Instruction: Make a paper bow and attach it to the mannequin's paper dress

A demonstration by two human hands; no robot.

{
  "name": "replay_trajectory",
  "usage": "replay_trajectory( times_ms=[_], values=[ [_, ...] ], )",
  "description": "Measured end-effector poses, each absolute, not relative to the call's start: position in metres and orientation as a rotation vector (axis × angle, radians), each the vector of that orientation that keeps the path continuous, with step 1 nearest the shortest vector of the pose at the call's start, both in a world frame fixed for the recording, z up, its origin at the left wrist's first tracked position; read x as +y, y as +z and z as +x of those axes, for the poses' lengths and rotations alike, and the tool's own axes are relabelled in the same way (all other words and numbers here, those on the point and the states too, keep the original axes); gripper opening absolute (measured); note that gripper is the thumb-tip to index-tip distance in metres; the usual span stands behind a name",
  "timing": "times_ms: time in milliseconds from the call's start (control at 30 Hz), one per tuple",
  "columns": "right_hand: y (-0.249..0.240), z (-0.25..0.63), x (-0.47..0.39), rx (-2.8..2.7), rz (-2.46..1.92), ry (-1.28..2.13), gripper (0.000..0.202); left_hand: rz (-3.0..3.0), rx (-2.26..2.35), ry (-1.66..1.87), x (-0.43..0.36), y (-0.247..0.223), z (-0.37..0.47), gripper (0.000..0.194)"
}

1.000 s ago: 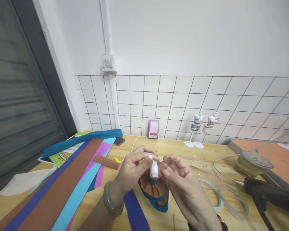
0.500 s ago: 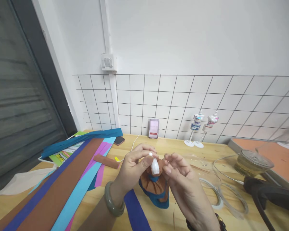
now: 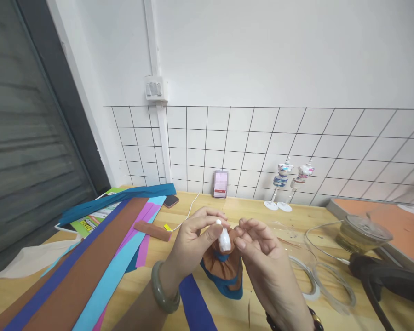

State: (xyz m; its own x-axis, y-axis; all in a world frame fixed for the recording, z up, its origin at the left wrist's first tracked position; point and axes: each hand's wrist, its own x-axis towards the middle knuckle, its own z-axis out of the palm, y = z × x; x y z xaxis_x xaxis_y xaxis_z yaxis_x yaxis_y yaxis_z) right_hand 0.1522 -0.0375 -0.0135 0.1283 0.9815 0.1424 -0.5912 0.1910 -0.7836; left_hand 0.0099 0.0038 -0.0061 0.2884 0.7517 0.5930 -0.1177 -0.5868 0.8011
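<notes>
A small white mannequin (image 3: 224, 240) with a knob on top leans toward me, dressed in a brown and teal gathered paper dress (image 3: 224, 271). My left hand (image 3: 189, 241) closes round its upper part, thumb beside the knob and fingers behind. On the other side, my right hand (image 3: 265, 257) pinches the brown paper at the shoulder between thumb and forefinger, its other fingers loosely curled. Below the dress a dark blue paper strip (image 3: 197, 305) lies on the table. The mannequin's stand is hidden.
Long coloured paper strips (image 3: 76, 262) cover the left side. At the back stand a phone (image 3: 220, 184) and two small mannequins on stands (image 3: 282, 179). To the right lie tape rings (image 3: 305, 276), a clear round container (image 3: 364, 233) and a black-handled tool (image 3: 382, 276).
The mannequin and my left hand have shifted slightly to the right. Both hands keep their hold, and the things on the table stay put.
</notes>
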Motion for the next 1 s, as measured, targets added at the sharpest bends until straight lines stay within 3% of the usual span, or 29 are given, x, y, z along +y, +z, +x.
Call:
replay_trajectory(
  times_ms=[1000],
  values=[
    [-0.0149,0.1496,-0.0375,-0.778,-0.635,1.224,0.029,1.729,0.616,1.437,0.0023,-0.0053,0.0140,0.022]
  ],
)
